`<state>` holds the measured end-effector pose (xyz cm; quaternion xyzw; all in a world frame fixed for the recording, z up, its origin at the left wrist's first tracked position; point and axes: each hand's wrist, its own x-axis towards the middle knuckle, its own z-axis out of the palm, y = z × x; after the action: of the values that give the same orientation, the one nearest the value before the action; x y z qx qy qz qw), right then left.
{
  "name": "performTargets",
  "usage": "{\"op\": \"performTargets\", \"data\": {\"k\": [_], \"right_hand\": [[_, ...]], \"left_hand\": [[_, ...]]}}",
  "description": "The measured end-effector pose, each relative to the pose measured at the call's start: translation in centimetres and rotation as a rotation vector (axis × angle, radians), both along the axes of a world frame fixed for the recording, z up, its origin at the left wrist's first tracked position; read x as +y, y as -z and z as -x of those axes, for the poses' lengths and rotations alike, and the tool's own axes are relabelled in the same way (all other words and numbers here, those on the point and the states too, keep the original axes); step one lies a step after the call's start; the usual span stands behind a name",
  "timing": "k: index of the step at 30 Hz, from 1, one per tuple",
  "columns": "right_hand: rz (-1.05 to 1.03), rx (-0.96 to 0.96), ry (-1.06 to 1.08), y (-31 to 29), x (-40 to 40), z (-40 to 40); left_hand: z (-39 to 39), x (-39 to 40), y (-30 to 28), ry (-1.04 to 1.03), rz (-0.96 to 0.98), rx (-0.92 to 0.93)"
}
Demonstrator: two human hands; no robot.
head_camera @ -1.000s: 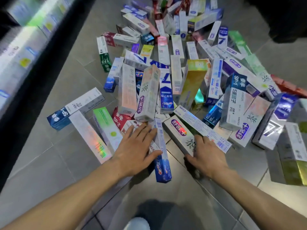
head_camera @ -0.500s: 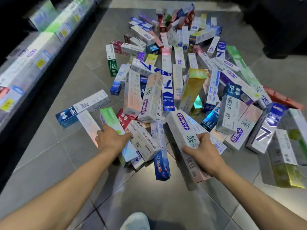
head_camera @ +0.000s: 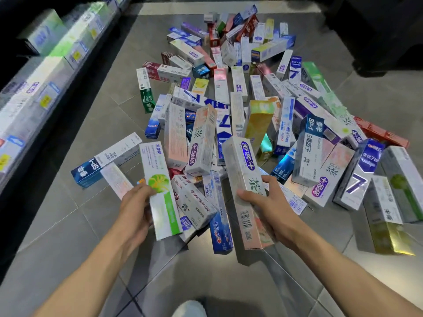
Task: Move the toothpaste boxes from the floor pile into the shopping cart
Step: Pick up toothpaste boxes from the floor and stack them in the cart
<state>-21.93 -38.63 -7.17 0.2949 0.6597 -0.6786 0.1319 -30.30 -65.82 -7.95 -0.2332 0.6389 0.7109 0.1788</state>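
Head view: both hands are loaded at the near edge of the pile. Left hand point(head_camera: 137, 209) grips a white-and-green box point(head_camera: 161, 193), fingers under it and thumb at its left edge; the box is raised off the floor point(head_camera: 68, 225) and points away from the person. Right hand point(head_camera: 272, 202) grips a pale box with a purple logo point(head_camera: 246, 191), thumb across the front face, fingers curled round the right side; it is also lifted and tilted, with its barcode end toward the wrist. Between the two hands, a white-and-red box point(head_camera: 192, 200) and a blue box point(head_camera: 220, 227) lie flat on the floor, the next easy picks by the look of it. Beyond both hands, the toothpaste pile point(head_camera: 251, 106) spreads wide and deep, dozens of boxes overlapping, some propped on edge. Right of the right hand sits a cluster of bigger boxes, including a blue-and-white one marked SP-1 point(head_camera: 309, 147). Left of the left hand, a blue-and-white box point(head_camera: 105, 161) lies by itself on the tile, and further left runs a shelf point(head_camera: 45, 72) stocked with more boxes. No shopping cart is in frame, so its location and fill level can't be told. Judgement: early in the job. Two boxes are in hand but not delivered, and nearly the whole pile is left, so many more trips are needed.
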Motion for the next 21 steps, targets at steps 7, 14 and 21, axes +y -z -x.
{"op": "performTargets", "data": {"k": [7, 14, 21], "right_hand": [[-0.14, -0.014, 0.036, -6.8, -0.4, 2.5], [-0.175, -0.075, 0.313, -17.3, 3.7, 4.4], [-0.14, -0.161, 0.4, -36.7, 5.4, 1.0]], "left_hand": [[-1.5, 5.1, -7.8, 0.056, -0.192, -0.294], [0.8, 9.0, -20.0, 0.189, -0.178, -0.313], [2.1, 11.2, -40.7, 0.26, -0.108, -0.365]]}}
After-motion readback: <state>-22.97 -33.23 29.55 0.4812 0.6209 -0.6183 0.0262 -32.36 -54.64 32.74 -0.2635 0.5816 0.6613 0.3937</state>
